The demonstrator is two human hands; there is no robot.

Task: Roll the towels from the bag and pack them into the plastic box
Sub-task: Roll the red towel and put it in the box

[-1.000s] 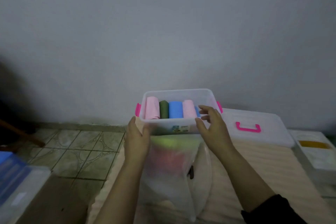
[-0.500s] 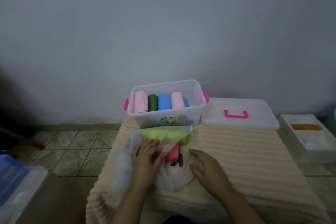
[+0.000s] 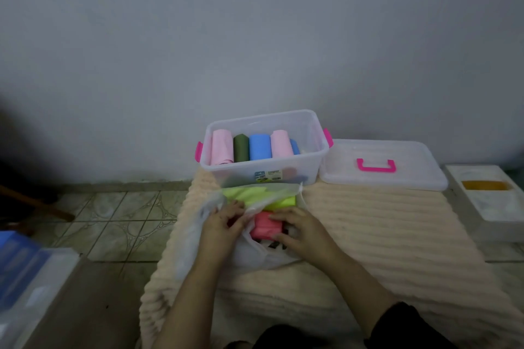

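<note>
Clear plastic box [image 3: 286,176] sits at the far end of a cream ribbed blanket [image 3: 382,235], against the wall [image 3: 255,37]. Pink latches on both short sides. Inside, rolled towels [image 3: 259,147] lie side by side: pink, dark green, blue, pink, then a second blue partly hidden at the right end. Right part of the box interior shows no towel.

Just in front of the box, touching or nearly so, lies a translucent white bag [image 3: 255,255], mouth facing the box. Inside it: a lime-green towel [image 3: 255,195] nearest the box, a coral-pink towel [image 3: 266,225] nearer the person, something dark beneath, too indistinct to name.

Left hand [image 3: 221,224] has fingers curled, its grip closed on the bag's thin plastic at the opening. Right hand [image 3: 300,232] rests on the coral-pink towel, fingers bent over its top, thumb at the near side; grip looks to be on that towel, though the plastic blurs the contact. Dark sleeve on the right arm.

Box lid [image 3: 382,167] with pink handle lies flat just right of the box. A white tray [image 3: 490,201] with a yellow item stands further right. Tiled floor [image 3: 119,221] on the left; a second clear container [image 3: 31,286] with blue contents at lower left.
</note>
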